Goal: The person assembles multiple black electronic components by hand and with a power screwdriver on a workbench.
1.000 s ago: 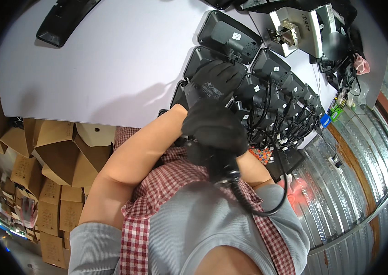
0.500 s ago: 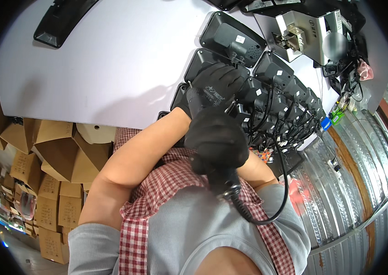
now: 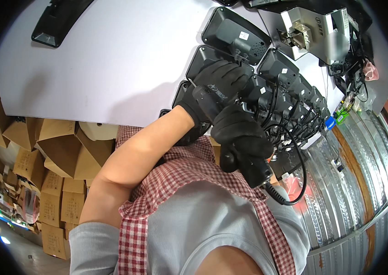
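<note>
Black work gloves [image 3: 230, 105] — grey sleeves, red-checked apron [image 3: 194, 174]

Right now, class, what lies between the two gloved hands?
In the head view, a black power screwdriver runs between the left hand and the right hand, over the row of black devices.

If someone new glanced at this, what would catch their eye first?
First, two black-gloved hands at centre: the right hand wraps a corded black power screwdriver, the left hand steadies its front end. Behind them, a row of black device housings with cables runs across the white table toward the upper right.
</note>
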A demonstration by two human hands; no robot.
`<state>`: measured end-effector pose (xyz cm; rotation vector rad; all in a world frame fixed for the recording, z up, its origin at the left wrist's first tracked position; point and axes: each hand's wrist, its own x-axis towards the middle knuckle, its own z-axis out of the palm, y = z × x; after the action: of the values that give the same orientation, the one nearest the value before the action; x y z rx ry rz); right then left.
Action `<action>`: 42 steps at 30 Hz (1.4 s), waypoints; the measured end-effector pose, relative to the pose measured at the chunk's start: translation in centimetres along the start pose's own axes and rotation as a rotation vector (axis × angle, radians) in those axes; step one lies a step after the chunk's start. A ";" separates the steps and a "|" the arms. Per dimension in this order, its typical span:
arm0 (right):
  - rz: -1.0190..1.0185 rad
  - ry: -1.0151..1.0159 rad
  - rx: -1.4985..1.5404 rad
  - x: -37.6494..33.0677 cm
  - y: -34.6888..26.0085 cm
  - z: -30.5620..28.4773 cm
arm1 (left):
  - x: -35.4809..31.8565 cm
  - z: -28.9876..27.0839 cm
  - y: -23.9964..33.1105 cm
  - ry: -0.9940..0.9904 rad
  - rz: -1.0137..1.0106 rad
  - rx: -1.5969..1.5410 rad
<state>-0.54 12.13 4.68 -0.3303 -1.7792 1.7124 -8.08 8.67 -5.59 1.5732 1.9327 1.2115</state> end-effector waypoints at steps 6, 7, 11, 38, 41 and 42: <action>-0.168 -0.468 -0.171 2.0 0.0 1.3 | -0.3 -0.6 0.4 -0.045 -0.048 0.075; -0.231 -0.365 -0.256 1.6 0.3 3.3 | -0.4 -0.6 0.4 -0.047 -0.046 0.070; -0.146 -0.554 -0.310 2.0 -0.5 5.6 | -0.2 -0.8 0.0 -0.067 -0.025 -0.007; 0.475 0.122 -0.195 0.8 -1.9 -4.6 | 0.8 -2.4 1.7 -0.043 0.043 -0.021; -0.035 0.562 0.144 6.4 -3.6 -6.8 | 0.3 -2.1 1.7 -0.166 -0.040 0.036; -0.169 0.573 0.044 7.3 -3.8 -8.6 | 0.2 -2.3 2.0 -0.160 -0.014 0.081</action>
<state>-0.03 22.86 9.87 -0.5689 -1.3073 1.3591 -8.63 7.98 -2.61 1.6404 1.9074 0.9816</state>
